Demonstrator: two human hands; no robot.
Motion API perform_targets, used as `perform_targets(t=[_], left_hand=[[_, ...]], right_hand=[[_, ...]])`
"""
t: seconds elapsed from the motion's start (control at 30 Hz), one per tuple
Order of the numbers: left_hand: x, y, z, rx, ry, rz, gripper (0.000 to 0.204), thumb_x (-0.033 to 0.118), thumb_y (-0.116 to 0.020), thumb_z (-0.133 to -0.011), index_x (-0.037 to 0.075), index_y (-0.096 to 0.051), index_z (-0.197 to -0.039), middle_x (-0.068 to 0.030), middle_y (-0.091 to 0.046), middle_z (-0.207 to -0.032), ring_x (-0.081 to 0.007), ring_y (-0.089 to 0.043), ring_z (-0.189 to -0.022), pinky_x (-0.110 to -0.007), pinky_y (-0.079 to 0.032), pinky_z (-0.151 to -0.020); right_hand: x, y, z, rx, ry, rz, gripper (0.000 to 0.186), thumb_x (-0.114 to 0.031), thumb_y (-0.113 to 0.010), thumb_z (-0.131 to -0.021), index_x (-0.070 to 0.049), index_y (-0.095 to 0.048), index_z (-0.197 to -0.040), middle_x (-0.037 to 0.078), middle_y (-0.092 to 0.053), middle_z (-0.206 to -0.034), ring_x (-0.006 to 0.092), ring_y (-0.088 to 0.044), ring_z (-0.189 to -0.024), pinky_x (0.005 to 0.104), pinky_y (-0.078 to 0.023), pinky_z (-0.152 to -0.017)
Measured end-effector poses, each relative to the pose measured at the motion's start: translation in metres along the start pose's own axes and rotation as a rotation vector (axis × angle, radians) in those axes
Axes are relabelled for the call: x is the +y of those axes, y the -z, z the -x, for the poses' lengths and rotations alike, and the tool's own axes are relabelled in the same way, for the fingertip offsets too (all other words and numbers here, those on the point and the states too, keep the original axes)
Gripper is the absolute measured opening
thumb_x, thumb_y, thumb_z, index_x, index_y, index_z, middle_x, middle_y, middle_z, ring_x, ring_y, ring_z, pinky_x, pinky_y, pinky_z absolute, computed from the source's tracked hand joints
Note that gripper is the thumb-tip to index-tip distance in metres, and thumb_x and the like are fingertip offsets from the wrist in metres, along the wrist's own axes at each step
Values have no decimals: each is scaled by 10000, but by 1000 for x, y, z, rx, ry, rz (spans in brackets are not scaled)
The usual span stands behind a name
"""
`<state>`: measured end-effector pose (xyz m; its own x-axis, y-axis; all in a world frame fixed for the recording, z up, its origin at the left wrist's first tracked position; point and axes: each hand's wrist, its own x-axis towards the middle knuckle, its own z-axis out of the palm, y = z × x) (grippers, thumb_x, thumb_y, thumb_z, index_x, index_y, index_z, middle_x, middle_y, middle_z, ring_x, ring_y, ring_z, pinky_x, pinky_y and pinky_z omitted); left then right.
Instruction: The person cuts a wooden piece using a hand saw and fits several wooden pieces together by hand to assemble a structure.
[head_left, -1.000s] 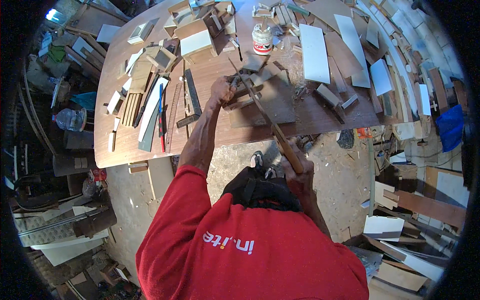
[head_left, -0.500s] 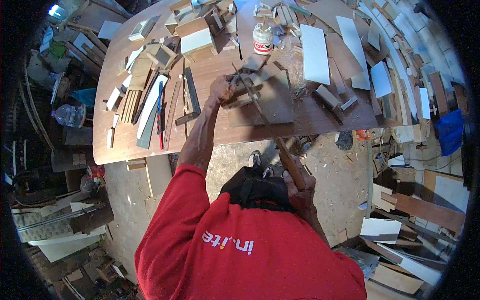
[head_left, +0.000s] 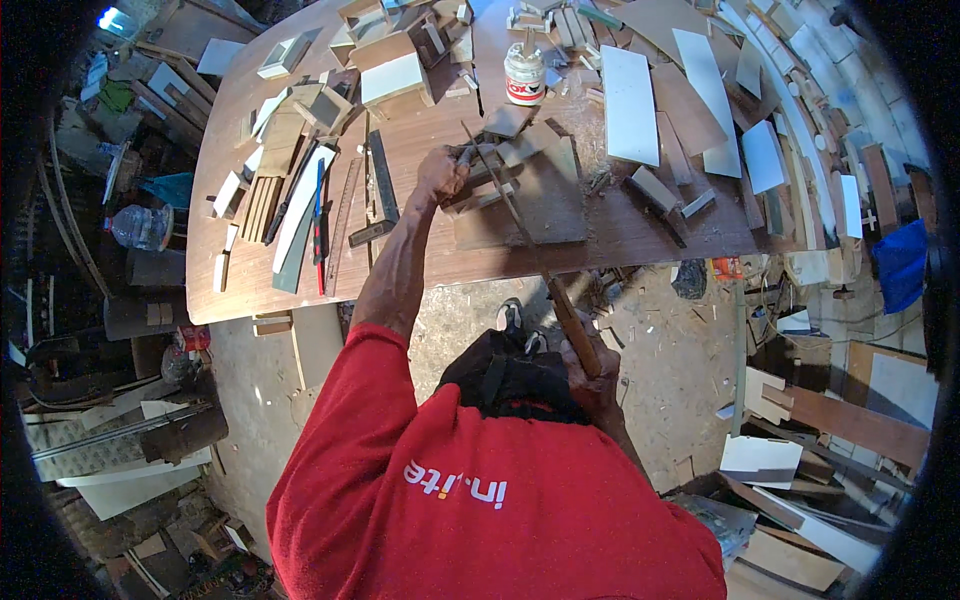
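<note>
**Sawing at a crowded bench**

A person in a red top leans over a big wooden bench (head_left: 250, 290). The left hand (head_left: 441, 172) is closed and presses down on a small wooden piece (head_left: 478, 178) that lies on a brown board (head_left: 545, 205) near the middle of the bench. The right hand (head_left: 592, 385) is down low, off the front edge of the bench, wrapped tight around the wooden handle of a saw (head_left: 530, 240). The thin saw blade runs up from that handle, over the bench edge, across the board and past the left hand.

Behind the board stands a small white tub (head_left: 524, 75) with a red label. Its lid is on, so I cannot tell what is in it. To the left is a shallow open wooden box (head_left: 395, 75) with a pale inside; I see nothing lying in it.

Left of the left hand lie a dark metal square (head_left: 378, 195), a red pencil (head_left: 320, 225) and a long white strip (head_left: 300, 215). Little wood blocks (head_left: 260, 190) are stacked beside them. Flat white panels (head_left: 630, 105) lie to the right, at the back.

On the floor by the left end of the bench is a clear plastic bottle (head_left: 140, 226). Wood scraps lie all over the dusty floor (head_left: 660, 350).
</note>
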<state>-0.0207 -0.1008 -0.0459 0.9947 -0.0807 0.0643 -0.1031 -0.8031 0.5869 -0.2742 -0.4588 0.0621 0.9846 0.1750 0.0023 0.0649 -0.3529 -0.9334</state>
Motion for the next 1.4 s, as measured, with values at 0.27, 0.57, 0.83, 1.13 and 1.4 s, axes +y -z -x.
perform_targets(t=[0.27,0.57,0.83,1.13,1.4], left_hand=[[-22,-4,-2,36,-106,-23,297,247,-563,-808,70,-689,-1011,-189,-666,-765,-402,-626,-695,-436,-506,-618],[-7,3,-3,75,-89,-68,266,295,-583,-811,69,-692,-899,-210,-666,-782,-392,-649,-720,-450,-507,-619],[-13,5,0,51,-152,-27,199,245,-604,-824,65,-661,-887,-109,-622,-664,-276,-555,-574,-369,-452,-541],[-6,-4,-3,73,0,-49,250,279,-584,-810,80,-695,-914,-199,-656,-751,-396,-629,-675,-443,-499,-601],[-38,-10,-3,-29,-64,198,255,136,-458,-948,26,-625,-1107,-36,-597,-711,-99,-507,-522,-223,-370,-372]], right_hand=[[18,-5,4,-51,-57,-49,497,-127,-630,-883,-22,-487,-1347,94,-680,-816,191,-662,-683,307,-520,-639],[36,-10,7,-43,-60,-66,528,-142,-631,-881,-67,-476,-1379,76,-683,-828,173,-653,-680,310,-518,-640],[35,-7,5,-64,-66,-88,549,-122,-638,-864,-35,-467,-1378,66,-665,-796,152,-636,-663,302,-516,-632],[37,-7,3,39,53,-62,488,-96,-657,-835,-24,-559,-1308,66,-663,-787,134,-632,-666,282,-518,-638],[34,-4,5,24,131,45,487,-111,-645,-854,-36,-532,-1322,113,-686,-792,215,-676,-645,330,-531,-607]])
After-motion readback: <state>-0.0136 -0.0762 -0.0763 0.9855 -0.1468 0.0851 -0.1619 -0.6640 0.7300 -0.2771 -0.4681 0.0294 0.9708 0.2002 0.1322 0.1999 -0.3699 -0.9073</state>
